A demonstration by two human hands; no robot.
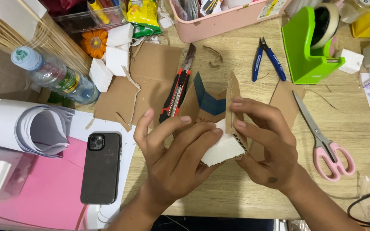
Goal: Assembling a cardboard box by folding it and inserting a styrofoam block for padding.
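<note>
Hands pressing a white foam block against a folded cardboard strip, head view.

Left hand (174, 156) is clamped on the white foam block (221, 149) and right hand (264, 143) pinches the cardboard strip (233, 113) against it, above mid-desk; steady, even pressure along the joint would likely seat it squarely. Packages: a clear bottle (56, 77) with green label and pale blue cap lies left; a yellow-green snack bag (144, 16) sits top centre by a pink bin (219, 23).
</note>
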